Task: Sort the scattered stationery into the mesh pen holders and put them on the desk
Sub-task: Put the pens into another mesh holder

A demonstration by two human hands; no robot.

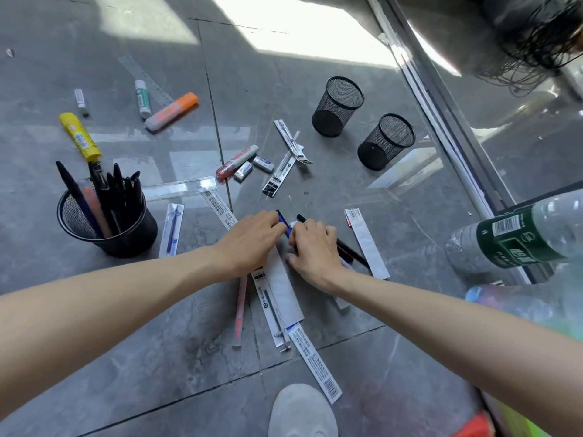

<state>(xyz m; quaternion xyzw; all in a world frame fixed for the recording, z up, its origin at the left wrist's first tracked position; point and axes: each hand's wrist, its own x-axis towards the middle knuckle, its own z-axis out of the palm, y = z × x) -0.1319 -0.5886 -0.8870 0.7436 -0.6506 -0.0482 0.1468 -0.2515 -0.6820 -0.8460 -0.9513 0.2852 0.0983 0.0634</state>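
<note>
Stationery lies scattered on the grey tiled floor. My left hand [252, 239] pinches a blue pen [283, 219] at the floor's centre. My right hand [315, 249] curls over a black pen [350, 247] and a white packet right beside it. One mesh holder [107, 225] at the left holds several black pens and an orange one. Two more mesh holders [337, 105] [386, 141] stand with nothing visible inside at the upper right. Refill packets [274, 310] and a pink pen [240, 305] lie under my wrists.
A yellow glue stick [80, 137], orange highlighter [172, 111], green-white tube [142, 97], clear rulers [179, 187], erasers [263, 163] and a red correction pen [236, 162] lie farther out. A plastic bottle [517, 234] lies at the right by a glass wall. My white shoe [301, 411] is below.
</note>
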